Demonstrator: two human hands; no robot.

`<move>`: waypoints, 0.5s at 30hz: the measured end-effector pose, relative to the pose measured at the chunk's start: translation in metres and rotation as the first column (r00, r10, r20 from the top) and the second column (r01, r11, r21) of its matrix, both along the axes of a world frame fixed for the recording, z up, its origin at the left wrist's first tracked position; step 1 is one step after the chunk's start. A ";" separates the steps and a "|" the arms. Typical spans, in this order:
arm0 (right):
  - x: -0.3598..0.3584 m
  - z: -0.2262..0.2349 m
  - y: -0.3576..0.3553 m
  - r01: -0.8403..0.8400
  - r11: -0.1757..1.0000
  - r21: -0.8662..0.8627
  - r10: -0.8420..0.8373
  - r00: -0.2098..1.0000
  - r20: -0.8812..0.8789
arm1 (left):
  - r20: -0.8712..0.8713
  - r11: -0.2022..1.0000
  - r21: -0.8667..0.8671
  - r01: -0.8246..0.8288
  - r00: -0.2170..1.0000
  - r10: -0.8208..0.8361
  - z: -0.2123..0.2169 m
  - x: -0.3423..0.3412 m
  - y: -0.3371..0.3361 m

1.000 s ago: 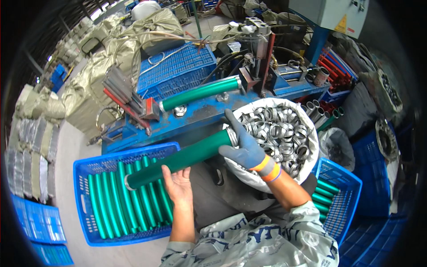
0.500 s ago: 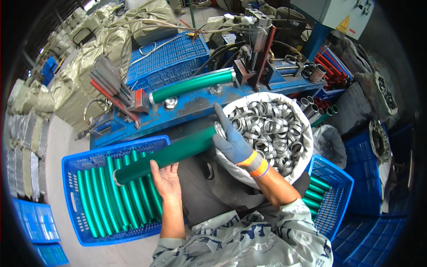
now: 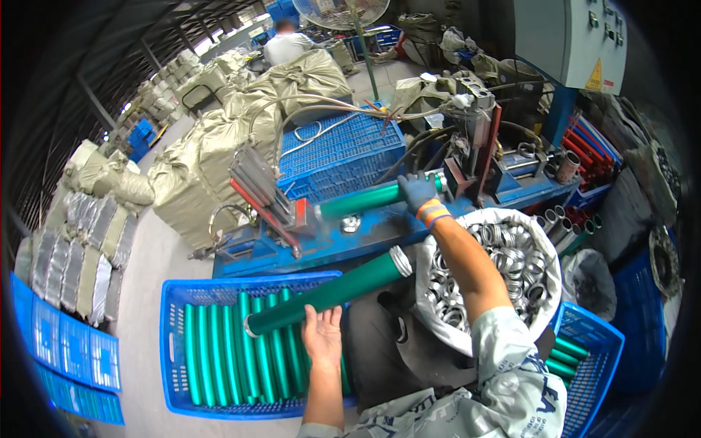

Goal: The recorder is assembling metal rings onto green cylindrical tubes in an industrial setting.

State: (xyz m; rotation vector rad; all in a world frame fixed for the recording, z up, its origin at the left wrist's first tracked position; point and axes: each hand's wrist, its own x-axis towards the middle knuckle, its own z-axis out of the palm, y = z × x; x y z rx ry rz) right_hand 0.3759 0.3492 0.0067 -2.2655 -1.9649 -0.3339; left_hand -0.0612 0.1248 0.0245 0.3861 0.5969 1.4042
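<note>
My bare left hand (image 3: pixel 323 339) holds a green tube (image 3: pixel 343 286) from below, its thumb and fingers against the underside. This tube slants up to the right, with a silvery ring on each end. Further off, my right hand (image 3: pixel 419 193), in a grey-blue glove with an orange cuff, grips a second green tube (image 3: pixel 361 204) near its right end. That second tube lies across the blue bench machine (image 3: pixel 266 259), between its left clamp head (image 3: pixel 301 212) and right clamp head (image 3: pixel 458 182). Below my left hand's tube stands a blue crate (image 3: pixel 169 358) of green tubes.
A white sack (image 3: pixel 549 281) full of metal rings stands under my right forearm. Another blue crate (image 3: pixel 610 350) with green tubes sits at the right. Stacked blue crates (image 3: pixel 343 150) and hoses lie behind the machine. A person (image 3: pixel 288 47) is far back.
My right hand has left the ringed end of the near tube and moved away to grip the tube on the machine. My left hand still holds the near tube. The view has shifted.
</note>
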 end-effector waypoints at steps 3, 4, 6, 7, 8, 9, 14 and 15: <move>-0.058 0.068 -0.036 -0.360 0.742 0.566 0.499 0.860 -0.106 | -0.099 0.997 0.007 -0.076 0.992 0.076 -0.013 -0.029 -0.009; -0.064 0.101 -0.068 -0.342 0.720 0.604 0.571 0.786 -0.236 | -0.133 0.997 0.003 -0.079 0.988 0.078 -0.016 -0.027 -0.009; -0.050 0.158 -0.147 -0.225 0.739 0.635 0.604 0.638 -0.477 | -0.166 1.000 -0.010 -0.026 0.986 0.024 -0.031 0.003 0.003; -0.035 0.167 -0.183 -0.146 0.767 0.624 0.586 0.555 -0.590 | -0.166 0.999 -0.038 0.011 0.986 -0.018 -0.041 0.023 0.015; -0.010 0.162 -0.212 -0.058 0.736 0.674 0.633 0.413 -0.655 | -0.164 0.996 -0.058 0.064 0.984 -0.073 -0.042 0.057 0.030; 0.016 0.155 -0.242 0.036 0.706 0.707 0.677 0.257 -0.689 | -0.135 0.994 -0.046 0.097 0.986 -0.102 -0.038 0.094 0.049; 0.090 0.107 -0.404 0.450 0.590 0.671 0.690 0.151 -0.708 | -0.111 0.995 0.030 0.095 0.990 -0.091 -0.030 0.223 0.197; 0.099 0.093 -0.438 0.482 0.580 0.657 0.681 0.156 -0.715 | -0.140 0.997 -0.021 0.074 0.987 -0.076 -0.039 0.234 0.227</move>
